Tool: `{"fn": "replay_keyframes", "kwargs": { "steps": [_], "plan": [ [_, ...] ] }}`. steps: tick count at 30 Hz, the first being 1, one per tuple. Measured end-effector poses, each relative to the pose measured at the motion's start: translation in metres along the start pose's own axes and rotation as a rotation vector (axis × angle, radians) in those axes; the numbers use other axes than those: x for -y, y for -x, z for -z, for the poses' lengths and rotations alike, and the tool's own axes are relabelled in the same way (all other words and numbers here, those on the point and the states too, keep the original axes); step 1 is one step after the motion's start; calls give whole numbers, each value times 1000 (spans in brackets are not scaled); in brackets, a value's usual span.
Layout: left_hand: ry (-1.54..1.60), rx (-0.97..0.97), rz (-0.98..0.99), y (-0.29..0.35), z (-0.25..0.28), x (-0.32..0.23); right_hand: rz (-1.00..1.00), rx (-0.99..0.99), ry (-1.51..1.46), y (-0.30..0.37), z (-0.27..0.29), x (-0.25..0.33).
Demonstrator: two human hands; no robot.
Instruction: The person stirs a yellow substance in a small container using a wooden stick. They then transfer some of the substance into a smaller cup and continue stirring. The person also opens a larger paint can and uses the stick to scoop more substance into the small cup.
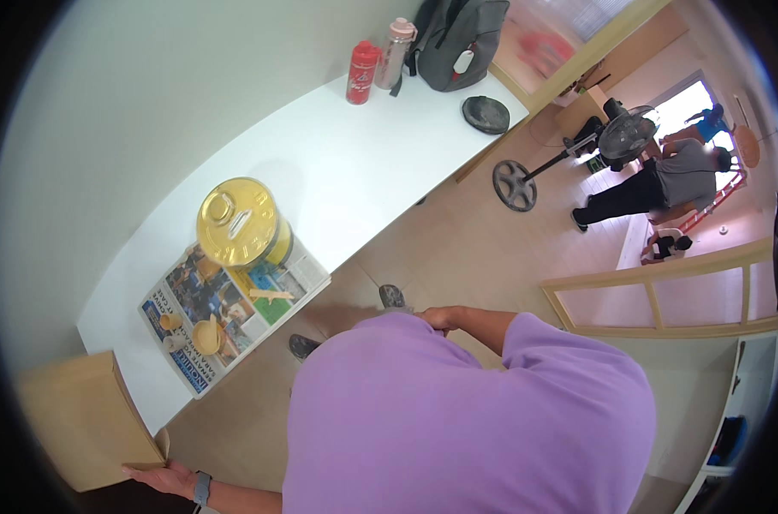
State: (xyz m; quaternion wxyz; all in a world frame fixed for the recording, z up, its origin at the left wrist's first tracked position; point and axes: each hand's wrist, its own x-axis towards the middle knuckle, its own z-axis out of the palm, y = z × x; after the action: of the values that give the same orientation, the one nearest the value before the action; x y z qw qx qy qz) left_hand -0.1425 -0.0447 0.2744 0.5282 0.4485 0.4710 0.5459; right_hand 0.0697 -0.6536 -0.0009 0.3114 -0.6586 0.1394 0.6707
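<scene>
At the lower left my left hand point(163, 478), with a grey watch on its wrist, grips the lower edge of a brown cardboard box point(85, 420). The box overlaps the near left end of the white table point(346, 176). My right hand point(440, 318) is close to my waist, against the purple shirt, its fingers curled and partly hidden; what they hold, if anything, does not show. On the table a round yellow metal can point(241, 224) stands on a folded newspaper point(183, 287). Small tan cups point(207, 337) and a light wooden piece point(271, 295) lie on the paper too.
At the table's far end stand a red bottle point(362, 75), a pink bottle point(395, 56), a grey backpack point(464, 43) and a black pouch point(485, 114). A stand fan point(626, 137) is on the floor beyond. Several people are at the far right, near a red ladder point(716, 204).
</scene>
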Motion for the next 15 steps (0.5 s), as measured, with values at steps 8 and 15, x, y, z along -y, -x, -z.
{"fn": "replay_keyframes", "kwargs": {
  "steps": [8,15],
  "plan": [
    [15,999,127,255,-164,33,95,-6,-281,-45,105,-115],
    [-102,1322,934,463,-345,164,289,-9,-389,-26,114,-195]
  ]
}}
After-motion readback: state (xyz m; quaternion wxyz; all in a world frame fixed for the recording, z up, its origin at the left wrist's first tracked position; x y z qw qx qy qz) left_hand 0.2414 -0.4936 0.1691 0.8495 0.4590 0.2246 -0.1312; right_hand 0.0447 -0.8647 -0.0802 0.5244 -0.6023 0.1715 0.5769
